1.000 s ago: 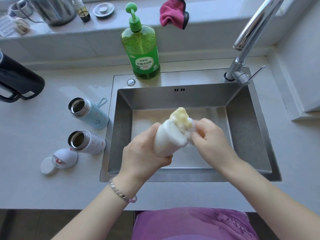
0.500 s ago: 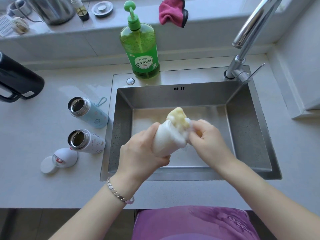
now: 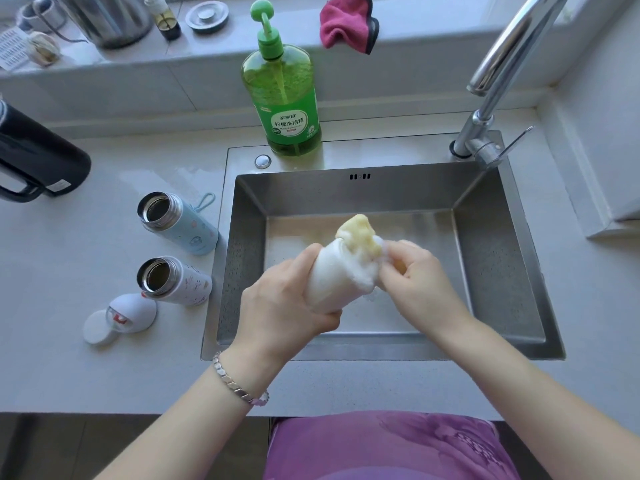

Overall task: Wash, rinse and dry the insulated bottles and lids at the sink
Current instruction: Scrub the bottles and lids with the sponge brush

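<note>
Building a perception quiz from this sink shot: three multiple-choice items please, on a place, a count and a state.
1. The green plastic soap pump bottle stands: A. on the stainless steel sink's back rim B. in the basin C. on the windowsill
2. Bottles with open steel mouths on the grey counter: A. one B. two C. three
3. The white insulated bottle in the left hand is: A. capped B. stuffed with a yellow sponge C. in the basin
1 A, its base is on that rim; 2 B, one light blue bottle, one white patterned bottle; 3 B, the right hand holds the sponge at its mouth.
</note>
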The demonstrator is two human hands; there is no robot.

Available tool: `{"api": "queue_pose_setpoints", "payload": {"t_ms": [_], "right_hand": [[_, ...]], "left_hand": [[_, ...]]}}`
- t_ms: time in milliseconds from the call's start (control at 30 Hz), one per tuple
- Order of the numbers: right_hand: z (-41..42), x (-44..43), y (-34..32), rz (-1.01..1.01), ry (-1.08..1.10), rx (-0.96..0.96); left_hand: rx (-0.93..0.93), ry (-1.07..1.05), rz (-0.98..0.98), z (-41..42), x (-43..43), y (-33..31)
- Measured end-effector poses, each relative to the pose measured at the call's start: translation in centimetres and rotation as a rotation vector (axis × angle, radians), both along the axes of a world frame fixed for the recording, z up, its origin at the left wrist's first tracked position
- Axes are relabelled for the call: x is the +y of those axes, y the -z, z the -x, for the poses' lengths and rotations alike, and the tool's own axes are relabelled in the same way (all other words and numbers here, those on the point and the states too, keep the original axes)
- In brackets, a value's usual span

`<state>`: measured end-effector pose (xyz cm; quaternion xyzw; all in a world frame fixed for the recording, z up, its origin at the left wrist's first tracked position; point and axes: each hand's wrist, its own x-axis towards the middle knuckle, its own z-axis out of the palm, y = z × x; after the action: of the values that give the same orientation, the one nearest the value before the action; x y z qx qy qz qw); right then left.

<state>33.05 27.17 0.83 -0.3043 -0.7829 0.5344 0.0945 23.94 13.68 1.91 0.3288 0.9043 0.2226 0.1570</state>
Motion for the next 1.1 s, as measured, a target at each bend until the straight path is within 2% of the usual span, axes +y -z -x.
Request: {"api": "queue_pose_setpoints", "payload": {"t_ms": [133,267,400,467,533,600,633,700,733,833,1000,1100], "right_hand": [[0.1,-1.0,-0.6,-0.023,-0.054,0.086],[0.2,0.6,0.4,0.008,0.001,-0.007],[-0.5,-0.5,-0.6,0.062,-0.064,0.082],[-0.8,-0.2,0.3,0.041,-0.049,0.023],[-1.2,0.8,1.7,0.048,-0.057,-0.141],[-1.6,1.3,2.3,0.140,-0.026,-0.268],[-1.7,1.5,2.1,0.260,0.043,-0.265],[-1.5,1.6,1.3,0.603,0.153,-0.142],[-1.2,1.6,0.8,0.713,0.123,-0.099],[-0.8,1.2,0.4,0.738,-0.034,-0.114],[-0.8,0.6,1.3,0.811,0.091,-0.058],[-0.9,0.3,1.9,0.834,0.186,0.051]], "left_hand": [[0.059,0.004,-0.012,0.3,0.2,0.2],[0.317,0.118,-0.029,0.6,-0.2,1.0],[0.393,0.129,-0.002,1.4,0.0,1.8],[0.433,0.145,0.003,1.4,-0.1,2.1],[0.456,0.152,-0.033,1.3,-0.2,2.3],[0.499,0.175,-0.082,1.4,-0.1,2.3],[0.527,0.200,-0.098,1.6,0.0,2.4],[0.588,0.249,-0.107,1.9,0.2,2.4],[0.611,0.271,-0.113,1.9,0.4,2.5],[0.636,0.352,-0.144,1.6,0.8,2.4],[0.700,0.495,-0.167,2.1,1.2,3.0],[0.624,0.420,-0.119,2.5,0.9,3.0]]}}
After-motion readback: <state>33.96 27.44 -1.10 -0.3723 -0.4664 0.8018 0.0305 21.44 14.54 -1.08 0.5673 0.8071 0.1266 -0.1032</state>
